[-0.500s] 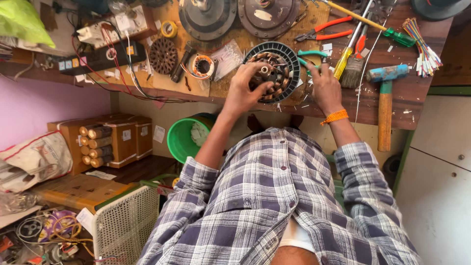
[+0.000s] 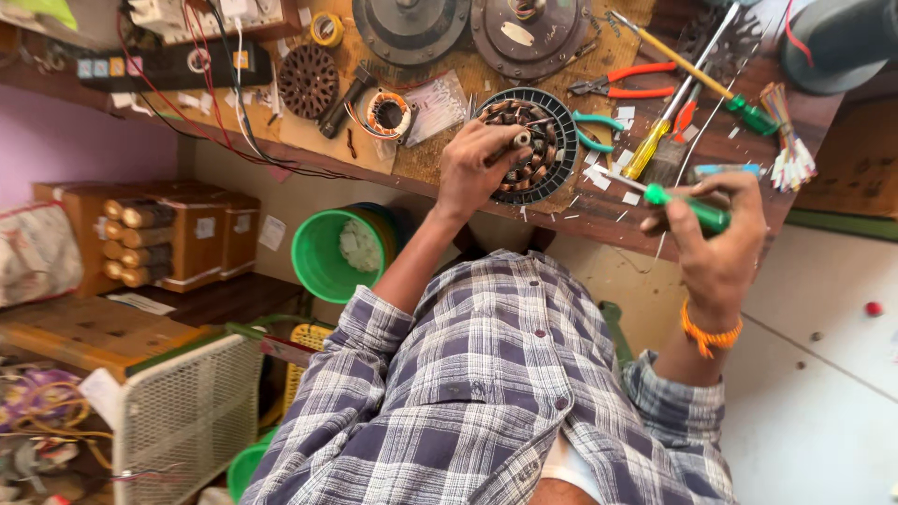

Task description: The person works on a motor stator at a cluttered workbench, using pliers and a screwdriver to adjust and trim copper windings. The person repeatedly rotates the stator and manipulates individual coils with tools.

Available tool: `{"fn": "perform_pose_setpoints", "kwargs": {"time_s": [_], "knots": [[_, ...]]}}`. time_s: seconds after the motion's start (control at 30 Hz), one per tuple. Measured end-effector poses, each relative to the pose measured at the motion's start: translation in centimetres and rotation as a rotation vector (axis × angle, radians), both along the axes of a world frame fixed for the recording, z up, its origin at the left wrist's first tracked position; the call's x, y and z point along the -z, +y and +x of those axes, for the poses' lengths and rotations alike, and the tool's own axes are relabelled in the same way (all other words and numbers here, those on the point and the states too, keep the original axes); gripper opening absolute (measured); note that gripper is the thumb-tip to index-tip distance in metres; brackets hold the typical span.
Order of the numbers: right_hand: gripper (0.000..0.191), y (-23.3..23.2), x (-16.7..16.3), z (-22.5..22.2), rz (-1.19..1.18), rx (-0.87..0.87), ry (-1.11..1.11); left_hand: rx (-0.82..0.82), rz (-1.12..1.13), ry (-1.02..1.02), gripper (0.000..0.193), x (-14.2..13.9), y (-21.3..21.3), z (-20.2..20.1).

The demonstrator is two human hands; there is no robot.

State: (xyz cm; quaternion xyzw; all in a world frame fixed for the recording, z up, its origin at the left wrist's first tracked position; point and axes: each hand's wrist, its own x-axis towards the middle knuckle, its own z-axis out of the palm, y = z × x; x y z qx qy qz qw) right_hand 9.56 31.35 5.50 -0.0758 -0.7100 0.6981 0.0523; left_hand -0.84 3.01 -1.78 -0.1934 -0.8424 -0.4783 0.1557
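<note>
A round black motor stator [image 2: 529, 150] with copper windings lies near the front edge of the wooden workbench [image 2: 599, 210]. My left hand [image 2: 482, 166] rests on its left side, fingers gripping the centre of the windings. My right hand [image 2: 716, 238] is off to the right of the stator, raised above the bench edge, closed around a green-handled screwdriver [image 2: 687, 208] whose shaft points left toward the stator. An orange band circles my right wrist. My checked shirt sleeves fill the lower middle of the view.
The bench holds red-handled pliers [image 2: 625, 80], a yellow screwdriver [image 2: 647, 150], teal cutters [image 2: 599, 131], a wire coil [image 2: 387, 112], a second stator core [image 2: 308, 81] and two grey motor covers [image 2: 412, 28]. Below stand a green bucket [image 2: 323, 254], wooden boxes [image 2: 168, 238] and a white fan grille [image 2: 187, 421].
My right hand has left the stator, moved right and picked up the green-handled screwdriver. My left hand stays on the stator. The camera view has moved closer.
</note>
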Motion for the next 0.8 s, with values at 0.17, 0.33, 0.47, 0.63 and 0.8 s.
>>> {"fn": "perform_pose_setpoints", "kwargs": {"time_s": [0.17, 0.33, 0.47, 0.63, 0.8], "knots": [[0.031, -1.1, -6.4, -0.2, 0.174, -0.15, 0.009, 0.316, -0.004, -0.173, 0.03, -0.9, -1.3, -2.1], [0.034, -4.1, -8.5, -3.6, 0.648, -0.231, 0.143, 0.292, 0.04, -0.158, 0.034, -1.0, -1.3, -1.4], [0.031, -6.3, -9.6, -5.5, 0.904, -0.324, 0.115, 0.236, 0.041, -0.158, 0.034, -0.7, -0.9, -0.9], [0.024, -7.7, -11.3, -8.7, 1.248, -0.494, 0.129, 0.203, 0.029, -0.105, 0.032, -0.4, -0.5, -1.1], [0.027, -9.3, -13.3, -11.2, 1.473, -0.657, 0.102, 0.203, 0.055, -0.065, 0.032, -0.4, -0.4, -1.2]]}}
